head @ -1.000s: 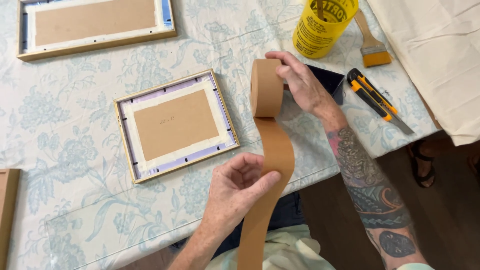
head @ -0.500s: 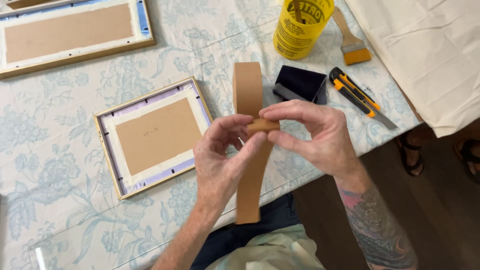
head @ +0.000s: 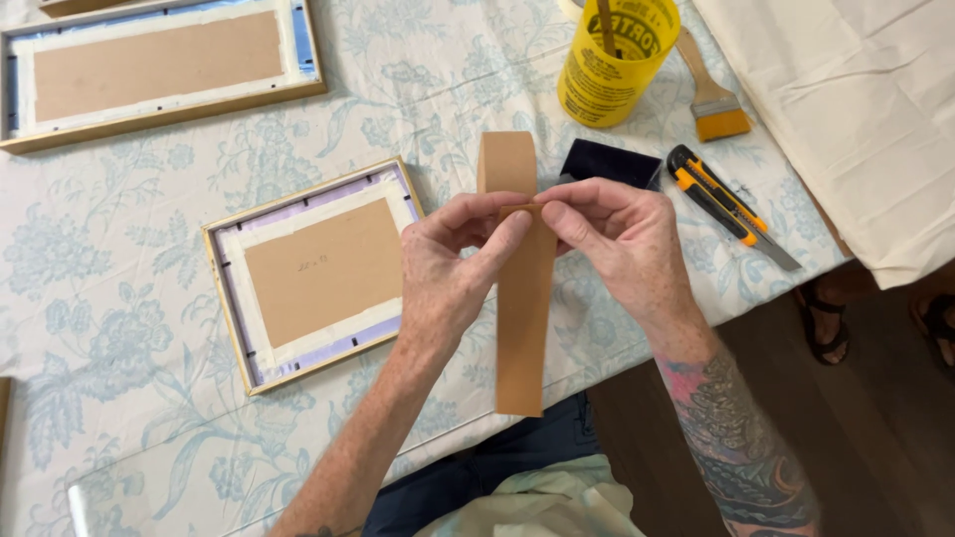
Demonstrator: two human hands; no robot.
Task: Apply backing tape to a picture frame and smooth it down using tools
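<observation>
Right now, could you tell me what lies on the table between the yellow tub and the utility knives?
In the head view, a paintbrush lies between the yellow tub and the utility knives, its orange bristles nearest the knives.

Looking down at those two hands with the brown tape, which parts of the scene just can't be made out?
- Brown tape roll: the spot where the strip is pinched is covered by the fingers of the left hand and right hand.
- Dark block: its near part sits behind the right hand.
- Long frame: cut off by the top and left edges.
- Small frame: the pencil mark on its backing is too small to make out.
- Yellow cup: its top is cropped.
</observation>
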